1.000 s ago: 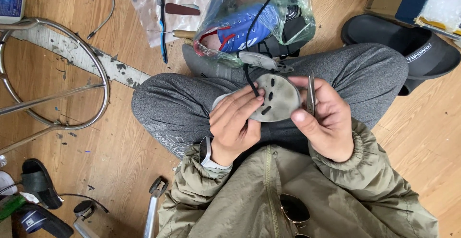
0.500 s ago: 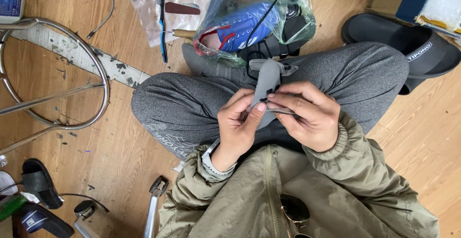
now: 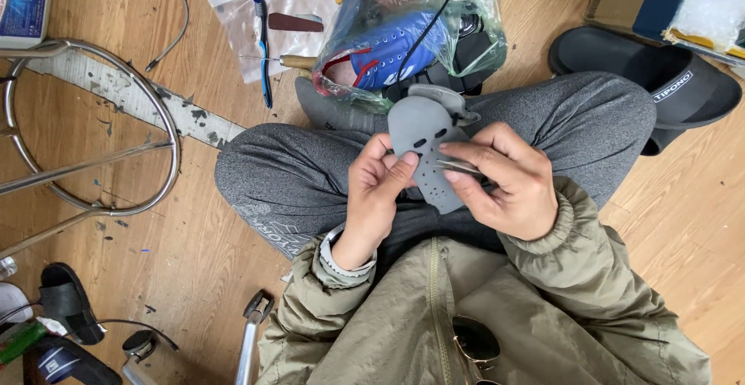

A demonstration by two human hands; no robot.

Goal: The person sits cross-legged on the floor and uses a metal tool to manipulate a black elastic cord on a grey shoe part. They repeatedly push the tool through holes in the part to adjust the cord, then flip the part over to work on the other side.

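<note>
Since half a second ago you have turned the grey slotted piece (image 3: 425,148) from edge-on to face-up, so its flat side with the oblong slots now shows; both hands have stayed over your lap. The piece sits above your crossed grey trouser legs (image 3: 310,168), just in front of the clear plastic bag (image 3: 411,36) holding a blue shoe (image 3: 392,51).

Your left hand (image 3: 376,191) pinches the piece's left edge, thumb on the front face, fingers curled behind. Your right hand (image 3: 504,183) grips the right edge with fingers bent inward and also clamps a thin metal tool (image 3: 458,166) lying across the piece; its tip is hidden.

A black cord (image 3: 434,12) rises from the piece's upper end over the bag. Noted nearby: a black slide sandal (image 3: 660,82) right of your knee, a metal ring frame (image 3: 93,129) on the wooden floor (image 3: 194,261) to your left, a blue toothbrush (image 3: 262,43) beside the bag.
</note>
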